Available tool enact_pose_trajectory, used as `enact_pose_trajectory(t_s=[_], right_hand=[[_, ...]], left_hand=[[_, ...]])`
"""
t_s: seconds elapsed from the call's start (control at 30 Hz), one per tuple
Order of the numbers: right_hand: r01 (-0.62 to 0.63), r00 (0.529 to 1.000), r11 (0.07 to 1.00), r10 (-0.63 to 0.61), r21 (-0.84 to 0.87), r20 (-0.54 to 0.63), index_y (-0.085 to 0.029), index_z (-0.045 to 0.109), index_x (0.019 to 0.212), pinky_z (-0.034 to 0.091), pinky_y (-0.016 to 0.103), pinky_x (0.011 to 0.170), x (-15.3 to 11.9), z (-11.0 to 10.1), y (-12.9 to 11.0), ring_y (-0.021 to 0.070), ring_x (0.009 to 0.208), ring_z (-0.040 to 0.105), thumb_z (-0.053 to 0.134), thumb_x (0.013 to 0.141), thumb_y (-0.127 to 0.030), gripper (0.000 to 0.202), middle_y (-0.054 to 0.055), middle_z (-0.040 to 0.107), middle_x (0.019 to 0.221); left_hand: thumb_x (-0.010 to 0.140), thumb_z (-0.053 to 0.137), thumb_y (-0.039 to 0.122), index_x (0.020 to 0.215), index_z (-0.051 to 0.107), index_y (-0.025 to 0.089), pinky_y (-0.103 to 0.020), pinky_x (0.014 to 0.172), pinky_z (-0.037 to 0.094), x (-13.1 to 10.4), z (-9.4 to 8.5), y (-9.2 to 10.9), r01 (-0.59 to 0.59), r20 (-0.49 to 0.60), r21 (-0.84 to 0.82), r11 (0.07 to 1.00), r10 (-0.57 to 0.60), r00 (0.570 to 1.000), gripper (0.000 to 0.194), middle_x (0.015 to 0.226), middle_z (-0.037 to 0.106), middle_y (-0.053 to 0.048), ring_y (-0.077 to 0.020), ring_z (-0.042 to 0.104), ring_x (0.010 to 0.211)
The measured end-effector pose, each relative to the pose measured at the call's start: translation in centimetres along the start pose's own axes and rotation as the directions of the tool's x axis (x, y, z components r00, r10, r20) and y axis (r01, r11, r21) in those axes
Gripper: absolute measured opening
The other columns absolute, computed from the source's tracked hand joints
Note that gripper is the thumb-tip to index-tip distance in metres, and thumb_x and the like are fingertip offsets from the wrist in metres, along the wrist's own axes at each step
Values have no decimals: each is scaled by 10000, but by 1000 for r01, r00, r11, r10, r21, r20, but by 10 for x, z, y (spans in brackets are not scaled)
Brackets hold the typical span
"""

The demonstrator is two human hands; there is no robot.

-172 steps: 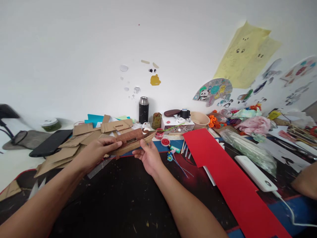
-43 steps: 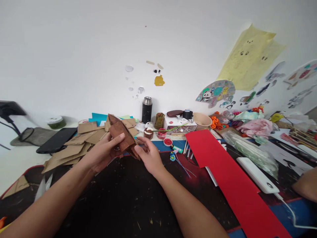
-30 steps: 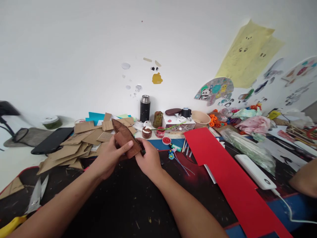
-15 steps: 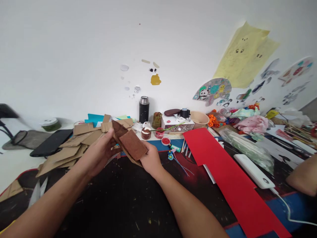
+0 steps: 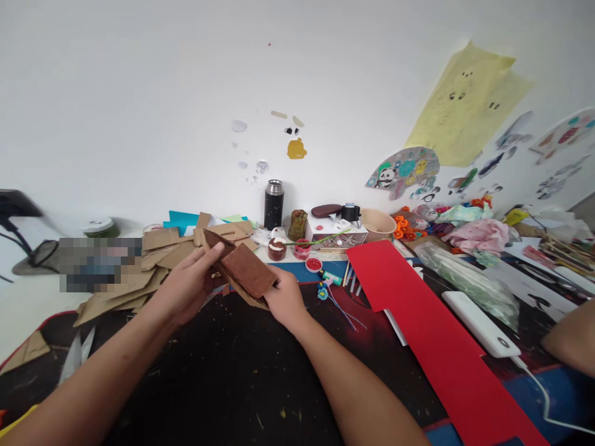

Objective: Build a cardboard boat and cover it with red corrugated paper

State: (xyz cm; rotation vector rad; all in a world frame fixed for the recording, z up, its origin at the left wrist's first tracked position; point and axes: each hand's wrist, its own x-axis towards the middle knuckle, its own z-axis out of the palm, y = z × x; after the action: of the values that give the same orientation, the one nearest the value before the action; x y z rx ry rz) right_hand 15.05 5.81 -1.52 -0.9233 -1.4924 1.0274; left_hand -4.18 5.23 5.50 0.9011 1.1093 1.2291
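A brown cardboard piece [image 5: 250,271], its face painted reddish brown, is held up above the dark tabletop between both hands. My left hand [image 5: 195,279] grips its left end, thumb on the near face and fingers behind. At the lower right end, my right hand [image 5: 287,297] is closed on the same piece, some of its fingers hidden behind it. Beyond the hands stand a jar of brown paint [image 5: 277,249] and a small pot of red paint [image 5: 313,264].
Cardboard scraps [image 5: 116,291] are piled at left, near scissors [image 5: 77,356]. A black flask [image 5: 274,205] stands by the wall. Red card [image 5: 418,316] and a white power strip [image 5: 481,323] lie at right, where another person's arm [image 5: 571,337] shows.
The view has shifted slightly, moving the surroundings a little to the right. The brown cardboard piece is tilted a bit flatter, still between both hands.
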Motion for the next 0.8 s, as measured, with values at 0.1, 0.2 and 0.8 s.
enact_pose_trajectory(t_s=[0.1, 0.2, 0.8], right_hand=[[-8, 1000, 1000, 9, -27, 11, -268, 895, 1091, 611, 475, 1014, 2, -2, 4, 346, 1120, 791, 698, 906, -256, 270, 36, 883, 1184], [-16, 1000, 999, 16, -38, 11, -254, 895, 1097, 616, 464, 1009, 3, -4, 9, 341, 1119, 793, 701, 910, -252, 269, 37, 888, 1147], [-11, 1000, 999, 10, -48, -19, -216, 892, 1075, 637, 419, 951, 1, -1, 9, 329, 1077, 804, 754, 909, -338, 248, 60, 891, 1130]], left_hand=[[741, 967, 650, 1103, 808, 242, -326, 736, 625, -2, 3, -1, -18, -3, 15, 1000, 18, 1000, 568, 1004, 847, -48, -275, 755, 950], [725, 960, 679, 1127, 793, 236, -318, 678, 615, -3, 7, -6, -38, -14, 35, 999, 38, 999, 622, 1021, 841, -57, -273, 757, 920], [731, 890, 765, 1145, 799, 234, -352, 705, 633, 1, 8, -17, -90, -57, 97, 991, 96, 994, 679, 1115, 838, -90, -313, 777, 1004]])
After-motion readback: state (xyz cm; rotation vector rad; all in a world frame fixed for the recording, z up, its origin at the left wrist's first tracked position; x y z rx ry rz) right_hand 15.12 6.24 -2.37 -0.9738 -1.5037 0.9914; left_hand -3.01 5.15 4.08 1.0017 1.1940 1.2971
